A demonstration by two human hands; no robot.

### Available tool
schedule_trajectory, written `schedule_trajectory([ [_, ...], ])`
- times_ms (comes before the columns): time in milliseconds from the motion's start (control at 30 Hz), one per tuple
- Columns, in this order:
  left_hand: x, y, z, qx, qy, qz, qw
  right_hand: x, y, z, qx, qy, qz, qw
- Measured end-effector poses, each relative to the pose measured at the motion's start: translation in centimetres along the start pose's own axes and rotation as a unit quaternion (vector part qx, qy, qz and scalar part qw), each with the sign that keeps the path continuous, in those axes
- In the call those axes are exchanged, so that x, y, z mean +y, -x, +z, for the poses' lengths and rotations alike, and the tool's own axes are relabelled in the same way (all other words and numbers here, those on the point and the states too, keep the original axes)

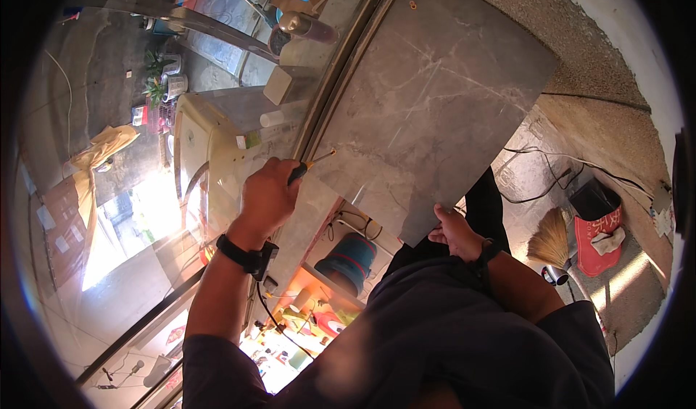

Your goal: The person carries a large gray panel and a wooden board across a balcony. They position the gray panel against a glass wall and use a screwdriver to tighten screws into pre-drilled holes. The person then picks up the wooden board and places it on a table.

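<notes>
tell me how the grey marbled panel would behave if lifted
The grey panel is probably stiff: its face shows no folds. It may tip if lifted only near the right hand, since most of its area stretches beyond.

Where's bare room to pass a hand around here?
On the gray panel, beyond the screwdriver, between the dark rail and the panel's right edge. Crowded: left past the rail, by bottle and pale block; lower right, around the broom.

Print: large pale characters | On: red item (pixel 593 261) beside the broom (pixel 549 239) | Other print: too small
</notes>
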State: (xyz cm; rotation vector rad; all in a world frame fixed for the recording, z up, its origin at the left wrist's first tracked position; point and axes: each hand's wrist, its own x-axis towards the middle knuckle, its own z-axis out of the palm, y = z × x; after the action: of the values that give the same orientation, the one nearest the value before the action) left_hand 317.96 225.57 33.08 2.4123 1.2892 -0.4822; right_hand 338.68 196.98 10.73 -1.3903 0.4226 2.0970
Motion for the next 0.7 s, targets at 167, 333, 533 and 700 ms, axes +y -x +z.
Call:
schedule_trajectory([
  [167, -0.2, 0.1, 0.1, 0.048, 0.135, -0.128, 0.981, -0.1, 0.0, -0.1, 0.001, 0.001, 0.002, 1.0],
  [333, -1.5, 0.2, 0.4, -0.046, 0.336, -0.362, 0.868, 0.0, -0.1, 0.0, 0.004, 0.001, 0.01, 1.0],
  [533, 0.2, -0.2, -0.1, 0.0, -0.105, 0.117, 0.988, 0.1, -0.3, -0.3, -0.014, 0.003, 0.004, 1.0],
  [700, -0.8, 0.6, 0.2, 0.005, 0.305, -0.336, 0.891, -0.1, 0.2, -0.1, -0.005, 0.001, 0.002, 1.0],
])
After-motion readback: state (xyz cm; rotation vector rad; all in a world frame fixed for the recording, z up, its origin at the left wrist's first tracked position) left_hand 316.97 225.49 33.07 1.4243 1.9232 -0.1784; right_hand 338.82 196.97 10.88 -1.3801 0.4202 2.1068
